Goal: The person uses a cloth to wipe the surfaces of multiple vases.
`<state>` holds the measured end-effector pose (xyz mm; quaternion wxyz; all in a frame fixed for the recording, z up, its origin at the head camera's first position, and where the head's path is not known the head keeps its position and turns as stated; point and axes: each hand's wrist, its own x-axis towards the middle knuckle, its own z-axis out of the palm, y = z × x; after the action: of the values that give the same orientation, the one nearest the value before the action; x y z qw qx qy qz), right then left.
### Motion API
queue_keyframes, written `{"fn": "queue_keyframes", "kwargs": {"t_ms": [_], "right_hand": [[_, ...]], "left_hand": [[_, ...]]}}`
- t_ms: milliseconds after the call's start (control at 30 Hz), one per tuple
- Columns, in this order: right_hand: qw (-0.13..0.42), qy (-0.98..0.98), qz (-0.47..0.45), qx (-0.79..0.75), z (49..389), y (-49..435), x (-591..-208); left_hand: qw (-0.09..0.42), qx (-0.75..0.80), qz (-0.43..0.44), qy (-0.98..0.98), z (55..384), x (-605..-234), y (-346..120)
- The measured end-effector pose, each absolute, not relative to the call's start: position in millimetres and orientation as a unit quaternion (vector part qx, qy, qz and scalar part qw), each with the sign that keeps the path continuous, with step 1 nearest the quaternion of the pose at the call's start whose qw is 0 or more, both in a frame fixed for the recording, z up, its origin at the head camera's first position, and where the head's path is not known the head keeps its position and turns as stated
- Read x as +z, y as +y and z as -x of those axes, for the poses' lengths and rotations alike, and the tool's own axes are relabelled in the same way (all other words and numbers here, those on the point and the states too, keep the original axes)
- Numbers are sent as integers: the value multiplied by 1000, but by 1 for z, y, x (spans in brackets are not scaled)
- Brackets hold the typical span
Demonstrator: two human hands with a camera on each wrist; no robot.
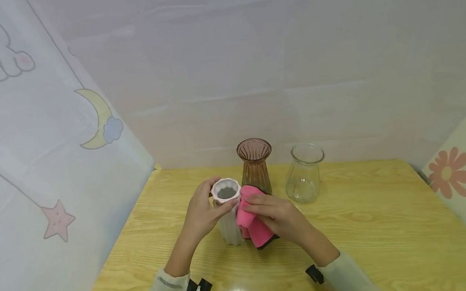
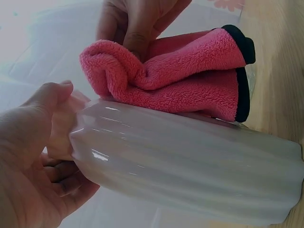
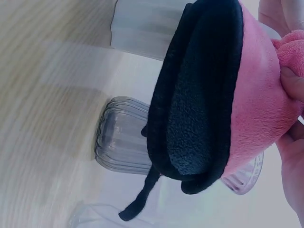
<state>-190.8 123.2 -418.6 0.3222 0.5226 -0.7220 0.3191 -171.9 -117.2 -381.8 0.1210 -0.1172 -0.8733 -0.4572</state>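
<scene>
A white fluted vase [image 1: 231, 223] stands upright on the wooden table. My left hand [image 1: 201, 212] grips it around the neck, thumb on the near side and fingers behind, as the left wrist view shows with the glossy vase [image 2: 190, 161] and the hand [image 2: 33, 156]. My right hand [image 1: 277, 215] pinches a folded pink cloth [image 1: 260, 230] with dark edging. In the left wrist view the cloth [image 2: 175, 80] lies against the vase's side. The right wrist view shows the cloth's dark inner side [image 3: 197, 99] and a hanging black loop [image 3: 140, 197].
Behind the cloth stands a brownish-purple ribbed glass vase [image 1: 255, 166]. To its right is a clear glass vase [image 1: 303, 181]. The wooden table [image 1: 371, 226] meets a pale backdrop [image 1: 219, 73] at its far edge, with printed side panels left and right.
</scene>
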Motion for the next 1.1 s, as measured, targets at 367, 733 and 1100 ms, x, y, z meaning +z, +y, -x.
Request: {"fn": "queue_keyframes", "kwargs": {"t_ms": [367, 733, 1100], "right_hand": [[328, -729, -506, 325, 192, 115, -430], [296, -749, -493, 331, 181, 111, -455], [217, -783, -491, 314, 176, 110, -462]], "left_hand": [[139, -417, 126, -890, 174, -379, -119], [121, -439, 147, -878, 182, -380, -125], [75, -469, 215, -853, 196, -383, -139]]}}
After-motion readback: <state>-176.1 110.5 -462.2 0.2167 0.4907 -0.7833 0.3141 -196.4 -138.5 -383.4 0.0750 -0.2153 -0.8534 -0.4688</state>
